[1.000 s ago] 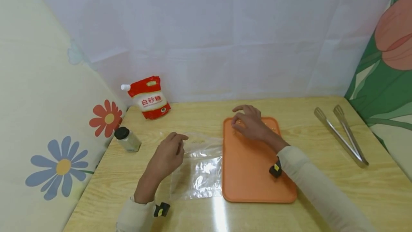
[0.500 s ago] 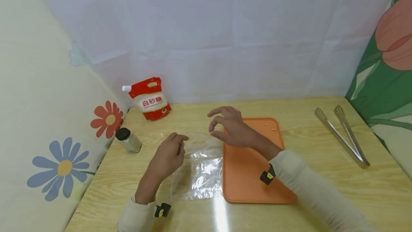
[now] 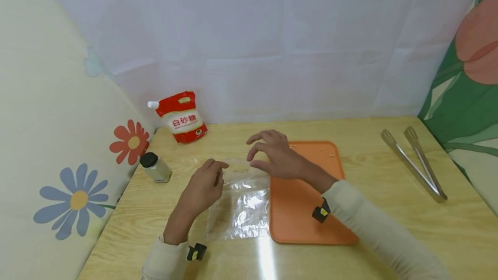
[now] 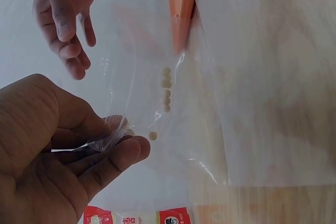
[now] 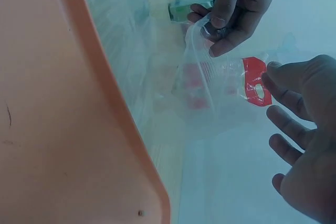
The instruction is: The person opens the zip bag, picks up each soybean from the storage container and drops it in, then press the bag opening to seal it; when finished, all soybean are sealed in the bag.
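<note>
A clear zip bag lies on the table, touching the left side of an orange tray. My left hand pinches the edge of its mouth between thumb and fingers, plainest in the left wrist view. Over the far end of the bag, my right hand hangs with fingers and thumb spread apart and nothing seen between them. Several small round pale-yellow pellets are inside the bag. A few more pellets lie along the tray's far edge, partly hidden by my right hand.
A red and white sugar pouch stands at the back left, with a black-capped seasoning jar in front of it. Metal tongs lie spread on the right side of the wooden table. A white cloth hangs behind.
My right hand has moved left from the tray's far end to over the bag, and its pinched fingers have since spread. My left hand stays at the bag's edge.
</note>
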Tool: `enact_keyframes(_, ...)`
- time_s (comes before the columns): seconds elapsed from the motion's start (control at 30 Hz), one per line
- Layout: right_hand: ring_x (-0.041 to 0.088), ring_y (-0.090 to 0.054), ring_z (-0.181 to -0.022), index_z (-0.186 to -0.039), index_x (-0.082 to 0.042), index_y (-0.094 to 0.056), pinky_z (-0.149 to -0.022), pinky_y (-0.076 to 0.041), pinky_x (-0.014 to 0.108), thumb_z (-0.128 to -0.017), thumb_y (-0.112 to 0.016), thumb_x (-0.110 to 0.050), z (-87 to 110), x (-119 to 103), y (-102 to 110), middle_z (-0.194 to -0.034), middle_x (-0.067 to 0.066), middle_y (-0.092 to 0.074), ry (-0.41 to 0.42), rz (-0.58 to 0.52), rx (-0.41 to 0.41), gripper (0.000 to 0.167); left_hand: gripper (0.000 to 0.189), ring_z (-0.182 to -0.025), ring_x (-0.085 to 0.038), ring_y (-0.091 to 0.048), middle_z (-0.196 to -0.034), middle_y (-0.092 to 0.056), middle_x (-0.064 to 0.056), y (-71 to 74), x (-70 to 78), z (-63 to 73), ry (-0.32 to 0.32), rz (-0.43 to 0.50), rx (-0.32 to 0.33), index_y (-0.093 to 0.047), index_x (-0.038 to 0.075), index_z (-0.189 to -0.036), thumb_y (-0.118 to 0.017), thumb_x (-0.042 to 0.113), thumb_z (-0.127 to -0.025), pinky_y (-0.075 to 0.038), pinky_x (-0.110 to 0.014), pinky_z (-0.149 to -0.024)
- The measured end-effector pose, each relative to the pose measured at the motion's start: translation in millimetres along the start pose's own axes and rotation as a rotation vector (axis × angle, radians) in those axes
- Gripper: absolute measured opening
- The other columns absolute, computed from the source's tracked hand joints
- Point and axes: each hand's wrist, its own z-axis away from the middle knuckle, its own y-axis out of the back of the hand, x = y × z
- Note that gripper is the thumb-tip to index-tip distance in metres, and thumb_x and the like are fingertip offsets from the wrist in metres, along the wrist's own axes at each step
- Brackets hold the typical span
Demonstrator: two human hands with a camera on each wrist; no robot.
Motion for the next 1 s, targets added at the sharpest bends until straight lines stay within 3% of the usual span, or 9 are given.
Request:
enact_keyframes(0.27,0.026,-0.035,-0.136,-0.098,-0.028,-0.068,-0.109,-0.019,0.061,-0.096,-0.07,-0.027,4.3,13,8,-0.138,-0.001,-0.053,-0.061,0.01,0.029,0.003,0.027,-0.075,-0.016,-0.054,-0.1,-0.059,-0.01,0.8,0.4,-1.2,0.008,0.003,-0.007,-0.065,-0.003,-0.118,-0.059,-0.004,-0.092,-0.049,-0.033,-0.066)
enact_keyframes(0.6,0.037,-0.042,-0.128,-0.1,-0.018,-0.074,-0.101,-0.024,0.066,-0.096,-0.07,-0.024,26.3,67,18,-0.136,0.008,-0.056,-0.194,0.001,0.107,0.008,0.027,-0.077,-0.016,-0.054,-0.1,-0.059,-0.009,0.7,0.1,-0.2,0.0,0.006,-0.01,-0.065,-0.003,-0.119,-0.059,-0.003,-0.092,-0.049,-0.033,-0.067)
enact_keyframes(0.8,0.044,-0.034,-0.134,-0.1,-0.019,-0.076,-0.099,-0.024,0.069,-0.095,-0.071,-0.027,39.7,88,9,-0.142,0.012,-0.052,-0.318,0.031,0.049,0.011,0.027,-0.076,-0.015,-0.054,-0.102,-0.059,-0.009,-0.2,0.4,0.4,0.009,0.015,-0.015,-0.065,-0.003,-0.119,-0.059,-0.003,-0.093,-0.049,-0.033,-0.066)
enact_keyframes(1.0,0.046,-0.029,-0.138,-0.099,-0.026,-0.076,-0.1,-0.023,0.069,-0.092,-0.075,-0.031,46.9,100,-5,-0.149,0.015,-0.046,-0.349,0.076,-0.018,0.009,0.027,-0.075,-0.015,-0.052,-0.101,-0.059,-0.008,-1.4,0.4,0.9,0.022,0.016,-0.021,-0.065,-0.002,-0.119,-0.059,-0.002,-0.093,-0.048,-0.033,-0.066)
